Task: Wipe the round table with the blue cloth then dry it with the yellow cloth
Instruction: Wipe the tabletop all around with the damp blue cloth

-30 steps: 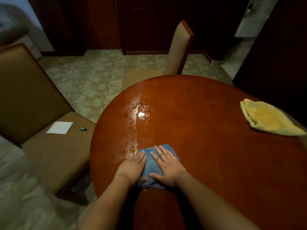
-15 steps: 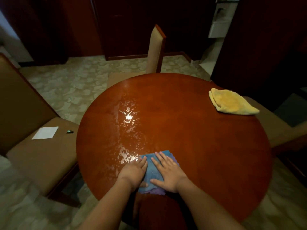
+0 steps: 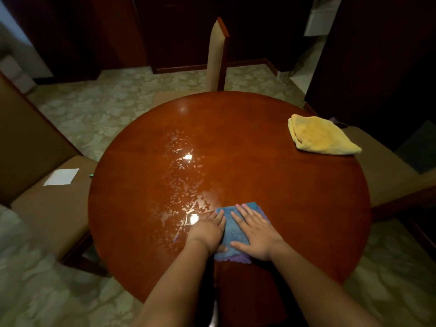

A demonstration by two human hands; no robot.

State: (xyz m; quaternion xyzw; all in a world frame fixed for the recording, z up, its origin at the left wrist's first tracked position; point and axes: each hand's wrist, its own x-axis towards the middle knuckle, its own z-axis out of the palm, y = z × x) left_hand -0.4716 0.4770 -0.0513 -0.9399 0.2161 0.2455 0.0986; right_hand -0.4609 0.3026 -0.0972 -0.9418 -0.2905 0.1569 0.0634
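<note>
The round reddish-brown table (image 3: 295, 197) fills the middle of the view. A wet, streaky patch (image 3: 184, 175) shines on its left half. The blue cloth (image 3: 232, 230) with a purple hem lies flat near the table's front edge. My left hand (image 3: 207, 228) presses on its left side with fingers straight. My right hand (image 3: 256, 232) lies flat on its right side, fingers spread. The folded yellow cloth (image 3: 319, 135) rests at the table's far right edge, well away from both hands.
A padded chair (image 3: 42, 204) stands at the left with a white paper (image 3: 61, 177) and a small dark object (image 3: 91, 176) on its seat. Another chair (image 3: 218, 55) stands behind the table, and a third seat (image 3: 387, 175) is at the right. Patterned floor surrounds the table.
The view has swung right and pulled back, showing the whole table. Both hands with the blue cloth have slid a little to the right, leaving wet streaks on their left.
</note>
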